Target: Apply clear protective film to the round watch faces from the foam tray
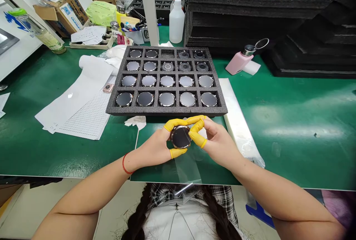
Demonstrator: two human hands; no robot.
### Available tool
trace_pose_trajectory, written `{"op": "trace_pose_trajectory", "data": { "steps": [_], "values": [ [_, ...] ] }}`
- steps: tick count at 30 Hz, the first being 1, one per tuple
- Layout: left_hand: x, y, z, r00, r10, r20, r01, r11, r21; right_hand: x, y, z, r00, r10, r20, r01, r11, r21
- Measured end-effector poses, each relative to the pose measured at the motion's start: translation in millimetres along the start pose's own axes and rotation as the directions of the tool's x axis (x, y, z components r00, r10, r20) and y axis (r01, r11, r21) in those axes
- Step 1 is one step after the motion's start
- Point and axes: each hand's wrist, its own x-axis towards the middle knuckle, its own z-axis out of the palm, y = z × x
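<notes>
My left hand [158,145] holds a round smartwatch case [181,137] without a strap, dark glass facing up, its thumb below and fingers above the rim. At the watch's right edge my right hand [214,136] has thumb and fingers pinched together, touching the rim; what lies between the fingertips is too small to make out. Yellow finger cots cover fingertips of both hands. Just beyond, a black foam tray [167,112] carries several similar watch cases, most glass up, some at the back right with their undersides up. One back-row compartment has no watch.
Clear plastic film [189,171] hangs over the table's front edge. Papers [80,99] and a small pink-framed watch [108,87] lie left of the tray. At right are a white packet [239,121], a pink bottle [239,62] and stacked foam trays [250,6]; a white bottle [177,23] stands behind.
</notes>
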Motion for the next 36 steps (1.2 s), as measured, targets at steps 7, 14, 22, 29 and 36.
{"op": "trace_pose_trajectory", "data": {
  "steps": [7, 14, 22, 29, 36],
  "values": [
    [0, 2, 4.9, 0.998, -0.004, -0.063, -0.006, 0.986, -0.164, -1, 6, 4, 0.953, -0.299, -0.052, 0.251, 0.874, -0.416],
    [0, -6, 10.8, 0.999, 0.040, 0.015, -0.036, 0.979, -0.201, 4, 10, 8, 0.994, -0.048, 0.101, 0.076, 0.951, -0.298],
    [-1, -2, 12.7, 0.997, -0.036, 0.063, 0.050, 0.973, -0.227, 9, 12, 5, 0.978, 0.143, 0.152, -0.159, 0.982, 0.098],
    [-1, 1, 11.5, 0.992, -0.083, 0.094, 0.107, 0.952, -0.287, 8, 8, 11, 0.901, 0.297, 0.317, -0.411, 0.820, 0.399],
    [-3, 2, 14.0, 0.977, -0.125, 0.170, 0.152, 0.976, -0.159, 4, 11, 19, 0.882, 0.321, 0.344, -0.457, 0.759, 0.463]
  ]
}}
